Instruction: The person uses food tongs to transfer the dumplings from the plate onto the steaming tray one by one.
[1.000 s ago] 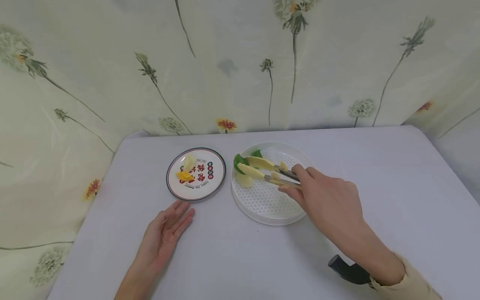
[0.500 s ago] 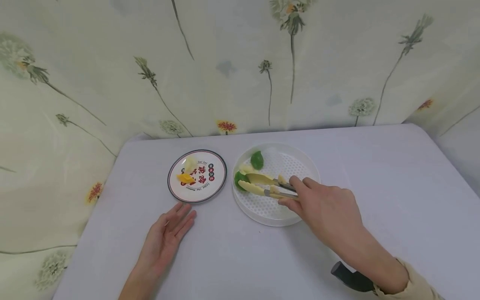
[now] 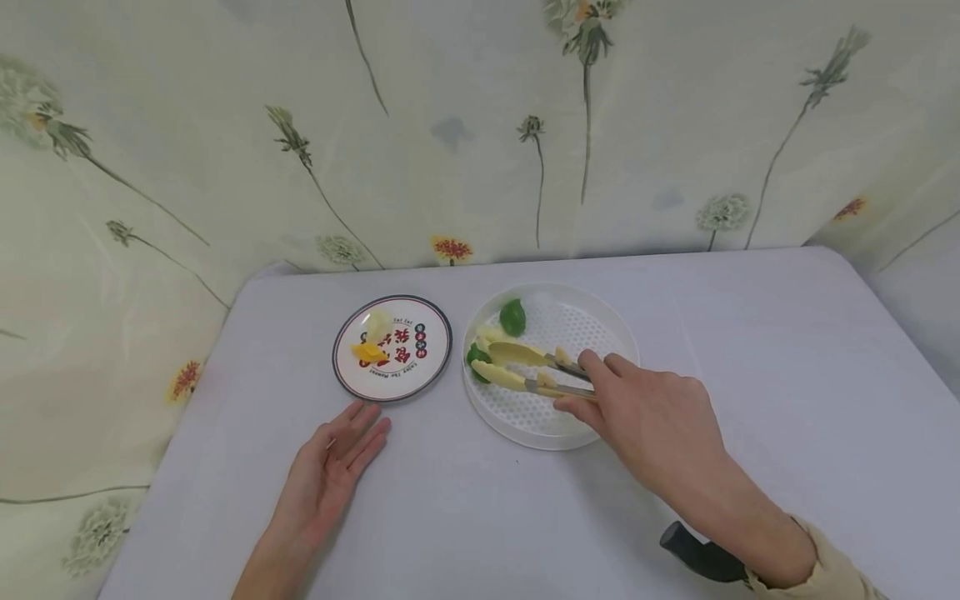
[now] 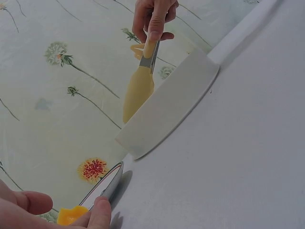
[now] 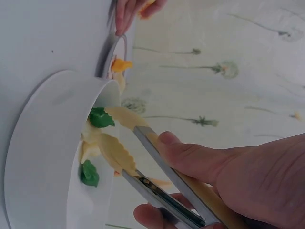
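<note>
My right hand [image 3: 652, 417] grips a pair of tongs [image 3: 519, 356] with pale yellow scalloped heads and metal arms. The heads are inside a round white perforated dish [image 3: 536, 440], at its left side. At their tips is a green crimped piece [image 5: 101, 117]; whether they squeeze it is unclear. A second green piece [image 3: 513, 317] lies farther back in the dish, with a cream-coloured piece [image 5: 89, 149] between the two. My left hand [image 3: 330, 467] lies palm turned inward, fingers nearly straight, fingertips at the near edge of a small printed plate [image 3: 408, 385].
On the plate lie an orange-yellow piece [image 3: 369, 353] and a pale cream piece [image 3: 378, 325]. A black strap or handle-like thing [image 3: 701, 554] shows by my right wrist. A floral cloth [image 3: 480, 167] rises behind the white table's back edge.
The tongs have come down and towards me, with the green piece at their tips now lower in the dish. The second green piece is uncovered. My left hand stays beside the plate.
</note>
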A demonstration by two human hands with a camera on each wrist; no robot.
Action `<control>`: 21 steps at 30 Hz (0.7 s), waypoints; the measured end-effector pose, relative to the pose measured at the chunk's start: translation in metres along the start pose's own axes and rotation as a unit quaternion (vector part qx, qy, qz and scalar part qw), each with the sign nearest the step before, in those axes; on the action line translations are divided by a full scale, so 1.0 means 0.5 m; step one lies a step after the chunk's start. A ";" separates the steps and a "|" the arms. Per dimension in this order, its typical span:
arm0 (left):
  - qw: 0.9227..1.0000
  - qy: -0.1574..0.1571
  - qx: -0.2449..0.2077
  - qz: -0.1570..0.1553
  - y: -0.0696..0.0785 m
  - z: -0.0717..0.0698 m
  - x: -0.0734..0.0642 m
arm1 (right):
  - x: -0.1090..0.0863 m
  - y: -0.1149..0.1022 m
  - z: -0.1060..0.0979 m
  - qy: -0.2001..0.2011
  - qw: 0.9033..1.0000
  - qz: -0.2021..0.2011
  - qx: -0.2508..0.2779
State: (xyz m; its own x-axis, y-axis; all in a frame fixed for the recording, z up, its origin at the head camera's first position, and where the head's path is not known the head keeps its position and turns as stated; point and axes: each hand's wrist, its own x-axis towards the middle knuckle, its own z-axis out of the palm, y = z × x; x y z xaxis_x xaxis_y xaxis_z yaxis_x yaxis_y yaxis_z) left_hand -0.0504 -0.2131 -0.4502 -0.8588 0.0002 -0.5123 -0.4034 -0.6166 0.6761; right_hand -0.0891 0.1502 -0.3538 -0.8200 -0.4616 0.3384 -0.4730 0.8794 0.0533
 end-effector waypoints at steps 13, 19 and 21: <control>1.000 0.009 -0.010 0.000 -0.001 -0.001 0.002 | 0.019 -0.024 -0.017 -0.026 0.999 0.021 0.002; 1.000 0.017 -0.008 -0.001 -0.003 0.001 0.005 | 0.031 -0.046 -0.002 -0.024 1.000 0.006 -0.001; 1.000 0.019 -0.004 0.000 -0.003 0.001 0.005 | 0.035 -0.055 0.007 -0.019 1.000 0.000 0.000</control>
State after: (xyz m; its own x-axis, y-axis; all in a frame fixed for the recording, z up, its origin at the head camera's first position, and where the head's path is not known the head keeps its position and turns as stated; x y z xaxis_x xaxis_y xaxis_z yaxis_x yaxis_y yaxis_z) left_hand -0.0521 -0.2116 -0.4521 -0.8456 -0.0300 -0.5329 -0.4013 -0.6225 0.6719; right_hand -0.0917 0.1177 -0.3525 -0.8314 -0.4664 0.3021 -0.4734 0.8792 0.0545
